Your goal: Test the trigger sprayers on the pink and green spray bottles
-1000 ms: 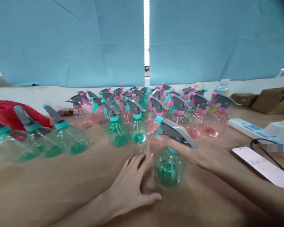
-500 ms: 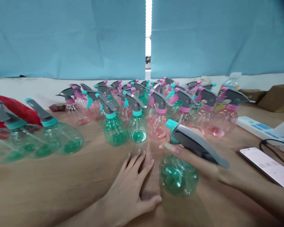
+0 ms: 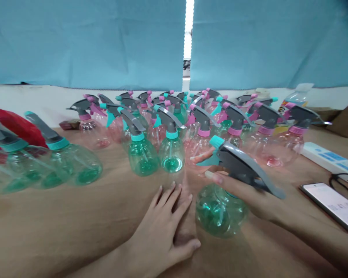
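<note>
My right hand (image 3: 234,183) is wrapped round the neck of a green spray bottle (image 3: 220,212), just under its grey head with a turquoise nozzle and trigger. The bottle leans a little, and I cannot tell whether its base touches the table. To its left, my left hand (image 3: 159,227) lies palm down on the brown table (image 3: 110,220), fingers spread and holding nothing. Beyond my fingertips stand two green spray bottles, the nearer ones being this one (image 3: 143,156) and its neighbour (image 3: 171,154). A pink spray bottle (image 3: 203,144) stands beside them.
Several pink and green spray bottles crowd the back. More green spray bottles (image 3: 75,166) stand at left before a red bag (image 3: 20,125). On the right are a phone (image 3: 332,204), a white power strip (image 3: 327,156), a black cable (image 3: 342,185) and a cardboard box (image 3: 346,121). Blue curtains (image 3: 89,42) hang behind.
The view has shifted slightly, so things at right appear farther right. My right hand still grips the green spray bottle, its trigger now showing more clearly. My left hand stays flat.
</note>
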Available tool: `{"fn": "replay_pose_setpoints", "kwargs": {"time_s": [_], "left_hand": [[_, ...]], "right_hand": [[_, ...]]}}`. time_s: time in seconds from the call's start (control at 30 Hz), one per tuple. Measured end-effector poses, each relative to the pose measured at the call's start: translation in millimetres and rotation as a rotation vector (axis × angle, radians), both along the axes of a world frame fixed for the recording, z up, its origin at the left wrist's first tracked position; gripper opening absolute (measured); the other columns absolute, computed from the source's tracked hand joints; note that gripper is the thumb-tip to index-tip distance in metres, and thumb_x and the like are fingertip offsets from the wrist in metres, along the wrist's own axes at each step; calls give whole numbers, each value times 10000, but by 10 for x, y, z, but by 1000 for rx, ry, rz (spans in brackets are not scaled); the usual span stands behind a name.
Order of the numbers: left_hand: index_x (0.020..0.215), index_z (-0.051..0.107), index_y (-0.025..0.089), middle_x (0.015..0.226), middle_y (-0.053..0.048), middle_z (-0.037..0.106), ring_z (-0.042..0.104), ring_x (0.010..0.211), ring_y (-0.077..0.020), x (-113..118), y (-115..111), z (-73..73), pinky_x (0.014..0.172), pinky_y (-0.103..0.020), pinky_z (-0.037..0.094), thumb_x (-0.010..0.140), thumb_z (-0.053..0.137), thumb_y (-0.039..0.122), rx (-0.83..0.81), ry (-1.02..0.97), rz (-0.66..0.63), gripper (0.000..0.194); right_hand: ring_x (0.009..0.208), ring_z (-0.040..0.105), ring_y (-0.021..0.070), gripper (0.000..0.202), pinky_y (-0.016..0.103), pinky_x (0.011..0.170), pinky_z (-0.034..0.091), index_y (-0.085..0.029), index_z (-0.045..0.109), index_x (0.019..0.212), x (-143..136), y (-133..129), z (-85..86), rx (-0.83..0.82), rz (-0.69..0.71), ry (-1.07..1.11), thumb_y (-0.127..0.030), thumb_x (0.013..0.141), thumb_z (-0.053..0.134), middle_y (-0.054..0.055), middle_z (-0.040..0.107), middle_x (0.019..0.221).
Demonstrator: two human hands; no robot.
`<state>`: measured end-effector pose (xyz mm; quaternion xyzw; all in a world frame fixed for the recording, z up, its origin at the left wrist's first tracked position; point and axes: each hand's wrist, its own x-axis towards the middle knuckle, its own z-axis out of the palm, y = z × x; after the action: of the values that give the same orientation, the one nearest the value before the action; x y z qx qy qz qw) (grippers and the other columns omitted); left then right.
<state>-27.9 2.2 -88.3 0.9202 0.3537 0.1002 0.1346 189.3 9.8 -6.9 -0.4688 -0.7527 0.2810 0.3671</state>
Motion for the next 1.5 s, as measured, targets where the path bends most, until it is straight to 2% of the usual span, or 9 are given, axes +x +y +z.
{"fn": "replay_pose_setpoints", "kwargs": {"time_s": [0.13, 0.4, 0.57, 0.7, 0.8, 0.9, 1.0, 1.23, 1.5], "left_hand": [[1457, 314, 231, 1525, -122, 266, 244, 1375, -375, -1, -3, 5, 1081, -614, 203, 814, 625, 537, 0, -11, 13, 777], [1430, 370, 222, 1511, -140, 296, 252, 1373, -365, 14, 0, -10, 1079, -600, 214, 838, 594, 528, 21, 11, 53, 704], [1416, 394, 223, 1501, -169, 302, 248, 1373, -367, 16, -15, -7, 1051, -609, 248, 864, 550, 526, 67, 50, 84, 648], [1413, 396, 205, 1497, -171, 310, 260, 1369, -361, 16, -21, -3, 1048, -597, 264, 890, 514, 515, 69, 54, 101, 619], [1410, 400, 200, 1497, -160, 316, 264, 1366, -367, 16, -18, -5, 1056, -593, 257, 894, 512, 513, 71, 36, 101, 614], [1414, 396, 189, 1494, -165, 318, 264, 1365, -371, 17, -18, 0, 1056, -592, 260, 900, 506, 515, 76, 55, 92, 618], [1426, 373, 191, 1503, -168, 298, 258, 1370, -359, 19, -23, 15, 1049, -586, 275, 914, 485, 520, 88, 97, 89, 619], [1430, 367, 194, 1505, -157, 299, 251, 1376, -344, 29, -23, 35, 1053, -573, 283, 920, 479, 517, 106, 135, 88, 614], [1433, 363, 183, 1509, -168, 287, 244, 1378, -351, 23, -23, 22, 1045, -577, 292, 922, 470, 527, 119, 143, 77, 626]], "right_hand": [[663, 685, 182, 276, 304, 637, 548, -293, 581, 1108, -49, -7, 19, -148, 84, 275, -400, 859, 532, -20, 674, 677], [642, 667, 155, 223, 254, 600, 521, -281, 577, 1037, -28, 9, -47, -97, 86, 329, -308, 815, 593, -40, 648, 663], [653, 646, 178, 201, 268, 521, 488, -281, 586, 988, -3, 17, -63, -18, 25, 247, -329, 795, 613, -18, 633, 709], [645, 643, 180, 208, 306, 559, 521, -322, 608, 972, 5, 2, -39, -4, -56, 207, -341, 769, 653, -18, 660, 796], [635, 653, 197, 185, 318, 524, 520, -319, 604, 945, 7, -17, 3, -18, -76, 170, -338, 765, 645, -10, 669, 795], [590, 645, 205, 197, 320, 488, 509, -314, 594, 959, 7, -28, 39, -38, -62, 134, -388, 779, 629, -9, 661, 711], [581, 644, 190, 180, 312, 537, 532, -302, 581, 932, 0, -23, 43, -48, -40, 176, -401, 789, 628, -27, 642, 650], [619, 662, 169, 144, 277, 557, 540, -302, 569, 910, -2, 6, -1, -13, 14, 246, -329, 790, 643, -44, 662, 695], [616, 652, 166, 98, 277, 544, 514, -288, 615, 888, 52, 16, -37, -9, 8, 170, -346, 811, 634, -23, 696, 755]]}}
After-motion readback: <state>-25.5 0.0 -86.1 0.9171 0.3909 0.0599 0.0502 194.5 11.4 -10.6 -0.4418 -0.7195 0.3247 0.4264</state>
